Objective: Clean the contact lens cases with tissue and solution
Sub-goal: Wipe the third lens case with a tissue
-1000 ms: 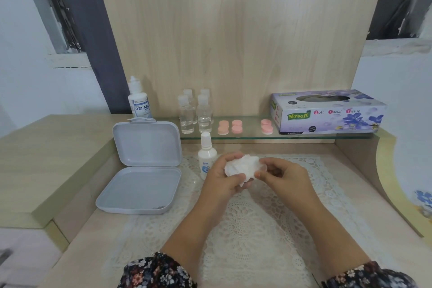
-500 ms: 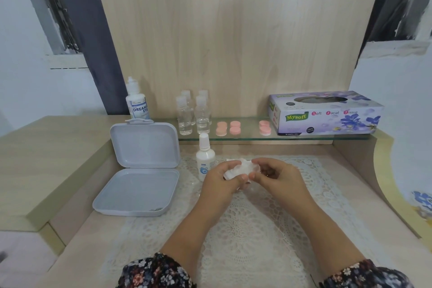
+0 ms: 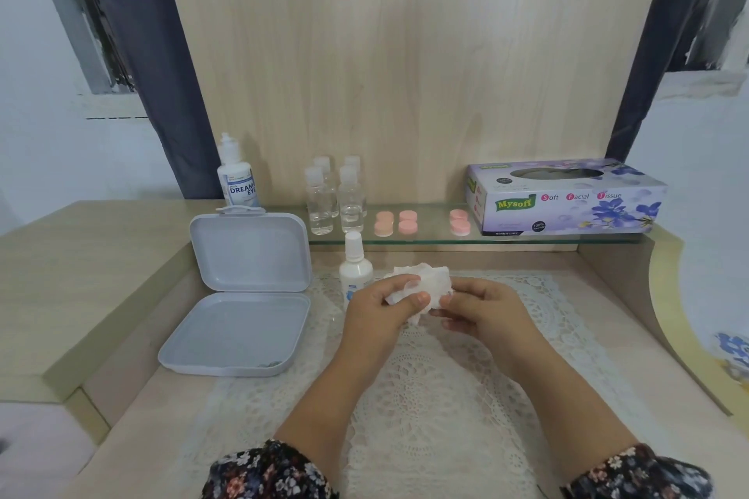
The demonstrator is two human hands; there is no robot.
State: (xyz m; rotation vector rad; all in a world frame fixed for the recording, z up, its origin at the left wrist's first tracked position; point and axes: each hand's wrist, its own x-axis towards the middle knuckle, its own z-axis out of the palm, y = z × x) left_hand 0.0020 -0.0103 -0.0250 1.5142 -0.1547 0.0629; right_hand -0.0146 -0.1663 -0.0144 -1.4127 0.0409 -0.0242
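Right now the crumpled white tissue [image 3: 421, 284] sits between both hands above the lace mat [image 3: 425, 397], the left hand [image 3: 379, 310] curled around its left side with thumb pressing, the right hand [image 3: 484, 308] pinching something at its right edge; whether that is a case I cannot tell. Further pink lens cases [image 3: 395, 222], small and round, lie ahead on the glass shelf [image 3: 425, 237], slightly nearer the right hand.

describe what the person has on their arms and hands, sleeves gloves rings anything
Both hands, left hand and right hand, are bare: no gloves, and no rings or watch visible. The forearms are uncovered. Dark sleeves with a small floral print in pink, white and blue are pushed up near the elbows.
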